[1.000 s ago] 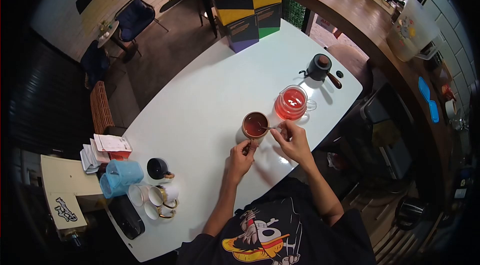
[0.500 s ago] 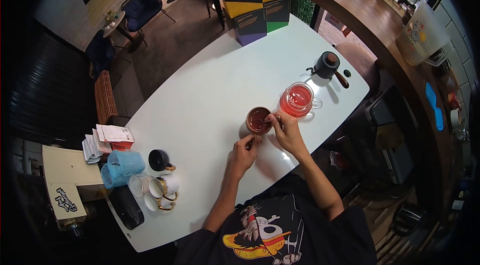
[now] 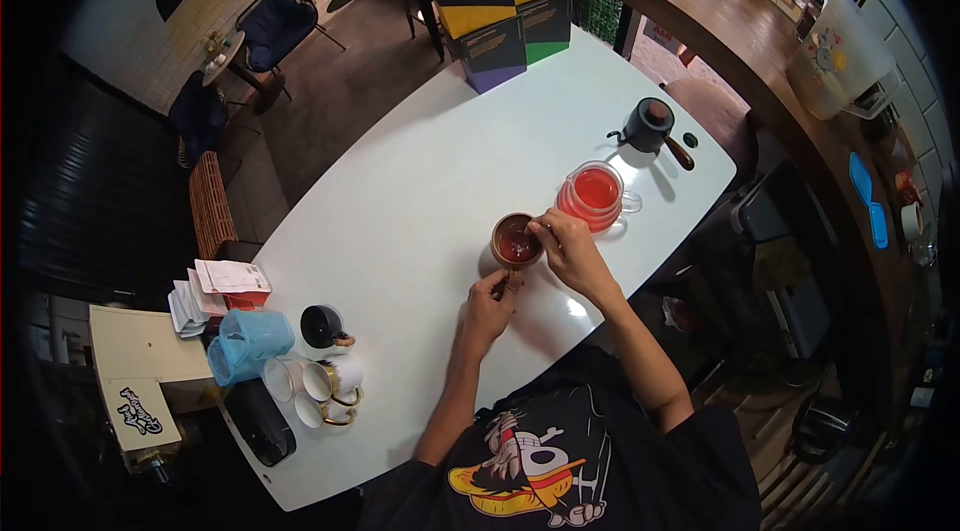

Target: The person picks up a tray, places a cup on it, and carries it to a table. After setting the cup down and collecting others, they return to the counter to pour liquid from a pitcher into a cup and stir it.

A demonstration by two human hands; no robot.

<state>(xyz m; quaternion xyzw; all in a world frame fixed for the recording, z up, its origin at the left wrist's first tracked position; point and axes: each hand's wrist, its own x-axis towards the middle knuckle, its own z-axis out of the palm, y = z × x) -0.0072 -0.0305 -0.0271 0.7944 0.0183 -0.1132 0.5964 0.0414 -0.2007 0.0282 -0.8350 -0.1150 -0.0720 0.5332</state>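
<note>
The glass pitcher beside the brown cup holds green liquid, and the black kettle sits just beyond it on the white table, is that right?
Not quite. The head view shows the liquid in the glass pitcher is red, not green. The rest holds: it stands beside the brown cup, and the black kettle sits just beyond it on the white table.

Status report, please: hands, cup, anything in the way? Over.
Left hand pinches handle of brown cup. Right hand over rim, grip unclear. Glass jug close beside right hand.

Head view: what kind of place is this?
Probably a café or tea shop: a long wooden counter, a white table with a glass pot of red drink, and spare cups.
</note>
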